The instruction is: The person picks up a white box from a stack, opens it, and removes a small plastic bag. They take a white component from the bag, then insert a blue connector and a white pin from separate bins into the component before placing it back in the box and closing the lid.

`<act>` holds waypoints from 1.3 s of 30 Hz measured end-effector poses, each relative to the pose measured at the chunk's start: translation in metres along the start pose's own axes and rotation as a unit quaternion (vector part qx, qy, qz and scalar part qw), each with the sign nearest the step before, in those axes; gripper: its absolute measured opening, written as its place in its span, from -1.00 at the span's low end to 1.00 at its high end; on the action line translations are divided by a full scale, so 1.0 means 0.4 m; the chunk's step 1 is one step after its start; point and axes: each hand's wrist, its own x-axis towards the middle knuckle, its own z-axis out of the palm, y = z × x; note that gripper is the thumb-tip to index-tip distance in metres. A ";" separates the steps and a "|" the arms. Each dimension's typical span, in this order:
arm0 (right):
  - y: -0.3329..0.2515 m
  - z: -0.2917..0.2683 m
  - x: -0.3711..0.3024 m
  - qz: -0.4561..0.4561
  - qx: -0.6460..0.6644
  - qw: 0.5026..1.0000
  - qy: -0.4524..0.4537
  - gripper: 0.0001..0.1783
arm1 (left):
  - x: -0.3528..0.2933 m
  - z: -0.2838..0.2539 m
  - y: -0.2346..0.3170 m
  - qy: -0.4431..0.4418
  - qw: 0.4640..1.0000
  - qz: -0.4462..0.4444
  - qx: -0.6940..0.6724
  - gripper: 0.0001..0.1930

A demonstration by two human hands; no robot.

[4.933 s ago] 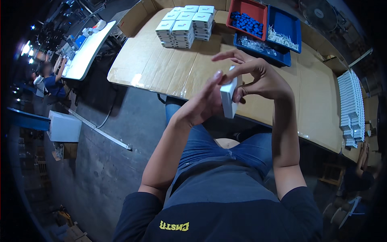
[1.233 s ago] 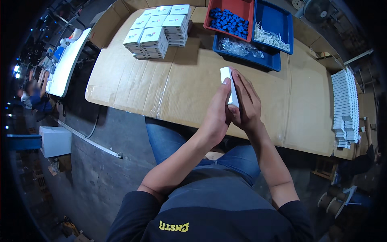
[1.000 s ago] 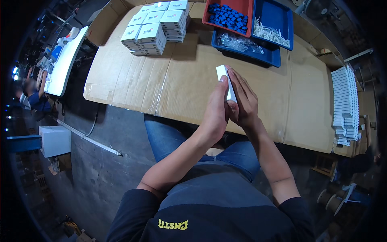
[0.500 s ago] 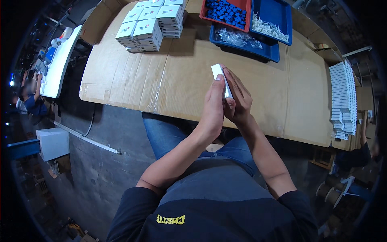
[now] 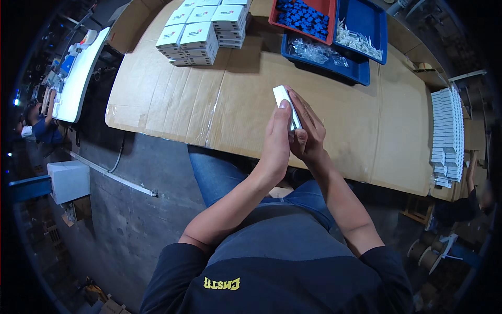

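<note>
Between my two palms, above the near part of the table, stands a small white box (image 5: 281, 93), tilted with its narrow side up. My left hand (image 5: 275, 137) presses it from the left, thumb lying along its upper edge. On the other side my right hand (image 5: 312, 135) lies against it with fingers stretched along the face. Most of the box's broad faces are hidden by the hands. At the far left, stacked white cartons (image 5: 199, 33) have a similar white finish.
Cardboard covers the table (image 5: 246, 104). At the back are a red tray (image 5: 331, 31) of blue parts, a blue tray (image 5: 383, 52) of white pieces and another blue tray (image 5: 361, 78) of clear bags. White stacked boxes (image 5: 447, 131) line the right edge. People sit at both sides.
The view has shifted slightly, so the table's contents appear a little to the right. Both hands keep the same hold on the white box.
</note>
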 end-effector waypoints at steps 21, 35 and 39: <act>-0.151 -0.142 -0.048 0.145 0.015 0.989 -0.007 -0.52 | -0.013 0.002 -0.063 -0.122 0.894 0.292 0.318 -0.23; -0.143 -0.222 -0.084 0.378 0.329 0.862 0.072 -0.47 | -0.010 0.002 -0.124 -0.178 0.862 0.321 0.351 -0.03; -0.172 -0.263 -0.062 0.492 0.436 0.752 0.041 -0.34 | 0.005 -0.003 -0.131 -0.196 0.843 0.326 0.379 0.12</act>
